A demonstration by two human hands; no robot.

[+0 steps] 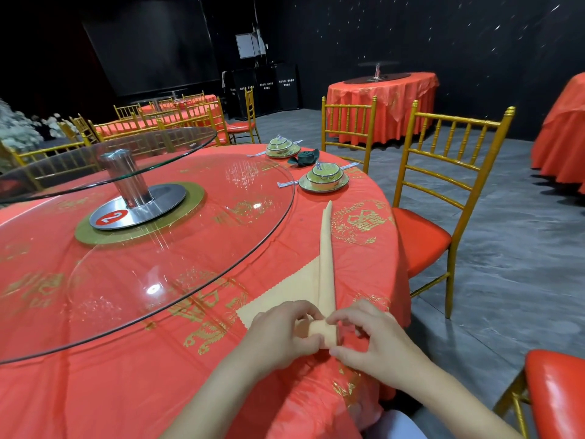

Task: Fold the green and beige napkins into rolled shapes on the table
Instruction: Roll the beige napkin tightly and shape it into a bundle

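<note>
**Beige napkin part-rolled at table edge, both hands on it**

Beige napkin (326,274): lies on the red tablecloth (126,391), close to the near right edge of the table. Rolled into a long narrow strip, thick at the near end and tapering to a point aimed away toward the place settings. Shows a flat flap with a zigzag edge spread out to the left of the roll.

Left hand (281,331): grasps the thick near end of the roll from the left, fingers curled over it.

Right hand (370,337): pinches the same end from the right, thumb low and fingertips on top, close against the left hand.

Green napkin (305,157): already rolled into a tight coil with loose ends to either side. Sits far along the table edge, between the two place settings and well apart from the hands.

Near place setting (324,179) and far place setting (281,147): stacked bowl and plates, each with a slim wrapped packet beside it.

Glass turntable (221,198): covers the middle of the table and carries a metal post (125,179) on a round base marked with a 2. Holds a second glass disc (126,144) above.

Gold chair (443,191): red seat, stands just beyond the right edge of the table.

Far table (383,103): draped in red, stands against a dark wall.
</note>
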